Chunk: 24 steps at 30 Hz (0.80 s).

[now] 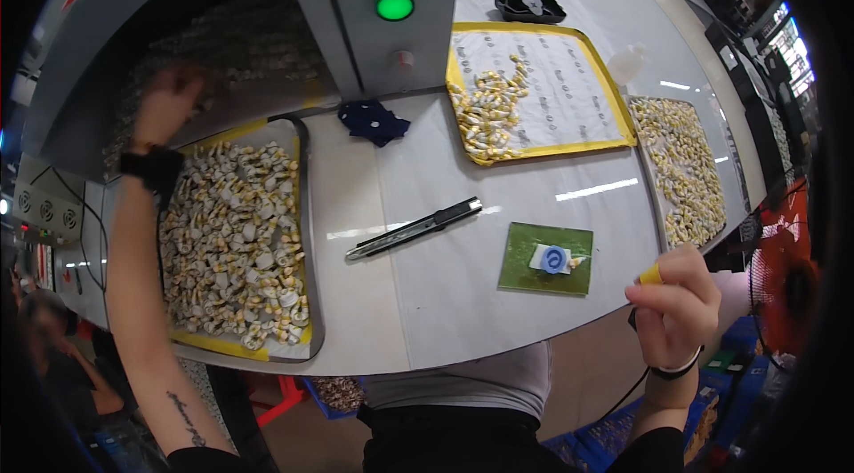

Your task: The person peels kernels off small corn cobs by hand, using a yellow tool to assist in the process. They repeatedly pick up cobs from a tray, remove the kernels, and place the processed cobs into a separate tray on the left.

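Observation:
My left hand (181, 89) reaches into the dim opening of a grey cabinet, over a heap of small pale pieces (236, 37); its fingers are blurred in shadow. Beside that wrist lies a tray (311, 295) full of small white-and-yellow pieces (233, 233). My right hand (683, 306) is raised at the table's right front edge, fingers curled, with a yellow wrap (650, 276) at a fingertip. Whether anything sits in that pinch is hidden. Left of it, a green plate (525, 268) carries a blue round piece (553, 260) and a small white-and-yellow piece (578, 262).
A utility knife (414, 228) lies mid-table, below a dark blue cloth (374, 122). Farther back is a yellow-edged tray (578, 91), partly filled. Another full tray (680, 171) stands right, near a clear bottle (627, 64). A green light (394, 3) glows on the cabinet post.

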Available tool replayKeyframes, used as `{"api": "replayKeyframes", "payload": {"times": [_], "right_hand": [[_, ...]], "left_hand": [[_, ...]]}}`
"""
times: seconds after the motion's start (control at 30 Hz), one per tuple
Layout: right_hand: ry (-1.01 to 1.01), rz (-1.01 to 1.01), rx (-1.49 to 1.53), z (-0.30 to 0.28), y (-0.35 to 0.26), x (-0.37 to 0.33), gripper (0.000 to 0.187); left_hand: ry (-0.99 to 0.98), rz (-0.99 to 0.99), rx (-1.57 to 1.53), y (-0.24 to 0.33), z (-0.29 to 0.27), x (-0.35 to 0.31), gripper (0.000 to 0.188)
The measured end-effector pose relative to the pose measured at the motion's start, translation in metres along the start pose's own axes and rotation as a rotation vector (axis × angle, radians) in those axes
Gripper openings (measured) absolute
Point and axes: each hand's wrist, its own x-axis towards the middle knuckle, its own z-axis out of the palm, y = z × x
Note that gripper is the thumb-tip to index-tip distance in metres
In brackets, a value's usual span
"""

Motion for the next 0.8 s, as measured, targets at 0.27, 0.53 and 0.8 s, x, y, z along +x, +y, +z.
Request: {"api": "replayKeyframes", "payload": {"times": [0.27, 0.53, 0.8], "right_hand": [[-0.367, 0.065, -0.221, 0.011, 0.068, 0.068, 0.012], [-0.528, -0.071, -0.083, 0.089, 0.119, 0.133, 0.011], [-0.457, -0.099, -0.256, 0.086, 0.114, 0.123, 0.007]], "left_hand": [[-0.225, 0.276, -1.088, 0.145, -0.078, -0.138, 0.033], [-0.596, 0.050, -2.163, 0.215, -0.030, -0.211, 0.025], [-0.883, -0.435, -2.169, 0.225, -0.009, -0.240, 0.020]]}}
